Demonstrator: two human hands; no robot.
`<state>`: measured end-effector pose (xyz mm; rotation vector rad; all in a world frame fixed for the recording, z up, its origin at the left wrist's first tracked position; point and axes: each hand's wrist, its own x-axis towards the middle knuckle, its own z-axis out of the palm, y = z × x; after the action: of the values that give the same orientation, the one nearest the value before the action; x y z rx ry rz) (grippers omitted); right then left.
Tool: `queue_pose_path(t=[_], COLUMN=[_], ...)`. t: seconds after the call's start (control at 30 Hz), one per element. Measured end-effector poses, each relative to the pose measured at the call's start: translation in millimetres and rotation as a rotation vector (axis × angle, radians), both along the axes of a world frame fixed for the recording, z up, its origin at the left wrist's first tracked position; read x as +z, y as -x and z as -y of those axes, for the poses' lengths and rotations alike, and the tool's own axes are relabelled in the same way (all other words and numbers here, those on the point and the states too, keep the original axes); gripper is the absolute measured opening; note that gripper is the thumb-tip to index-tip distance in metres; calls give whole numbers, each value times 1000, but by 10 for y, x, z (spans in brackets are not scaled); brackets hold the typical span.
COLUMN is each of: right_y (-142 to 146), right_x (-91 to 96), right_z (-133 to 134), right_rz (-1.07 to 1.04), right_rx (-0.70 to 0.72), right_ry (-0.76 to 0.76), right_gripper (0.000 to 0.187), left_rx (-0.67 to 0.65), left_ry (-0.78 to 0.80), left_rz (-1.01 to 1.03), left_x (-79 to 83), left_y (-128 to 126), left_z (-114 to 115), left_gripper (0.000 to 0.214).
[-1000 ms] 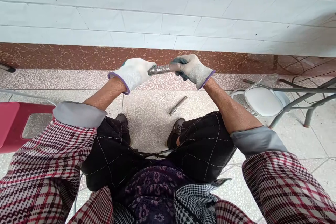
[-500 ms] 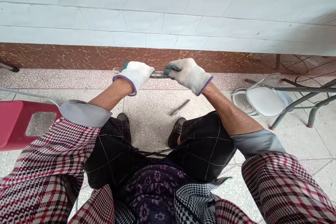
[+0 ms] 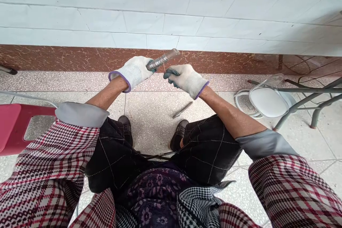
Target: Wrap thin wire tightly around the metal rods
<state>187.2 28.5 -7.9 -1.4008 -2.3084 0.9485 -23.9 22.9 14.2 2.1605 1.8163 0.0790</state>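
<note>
My left hand [image 3: 135, 70], in a white glove with a purple cuff, grips a wire-wound metal rod [image 3: 161, 59] that tilts up to the right, its free end sticking out above my right hand. My right hand [image 3: 185, 78], in a matching glove with dark green fingertips, sits just below and right of the rod with fingers curled; I cannot make out anything in it. A second thin metal rod [image 3: 182, 109] lies on the speckled floor in front of my right shoe [image 3: 178, 135].
A red plastic stool [image 3: 16, 126] stands at the left. At the right are a white seat [image 3: 268, 102] and grey metal frame legs [image 3: 307, 103]. A tiled wall with a brown skirting band [image 3: 66, 58] runs across ahead. My knees fill the foreground.
The rod was held level by both hands; now my right hand has come off it and dropped slightly, and the rod's right end has tipped upward in my left hand.
</note>
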Motion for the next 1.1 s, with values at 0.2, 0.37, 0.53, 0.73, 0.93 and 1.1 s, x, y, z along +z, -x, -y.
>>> queue_pose_path(t=[0.2, 0.37, 0.53, 0.73, 0.93, 1.1], right_y=[120, -28, -175, 22, 39, -172], right_x=[310, 264, -2, -1, 280, 198], right_z=[147, -86, -260, -48, 92, -161], right_rz=[490, 274, -156, -81, 84, -34], right_rx=[222, 101, -75, -48, 95, -66], right_ry=[-282, -146, 195, 188, -14, 12], right_gripper=[24, 22, 9, 14, 15, 23], left_rx=[5, -174, -168, -37, -28, -181], left_ry=[100, 163, 120, 6, 98, 123], left_rz=[-296, -361, -132, -24, -300, -292], left_x=[-149, -137, -74, -136, -276, -273], left_y=[37, -136, -141, -55, -52, -151], left_z=[-94, 31, 70, -52, -142, -25], left_gripper=[33, 36, 34, 40, 35, 30])
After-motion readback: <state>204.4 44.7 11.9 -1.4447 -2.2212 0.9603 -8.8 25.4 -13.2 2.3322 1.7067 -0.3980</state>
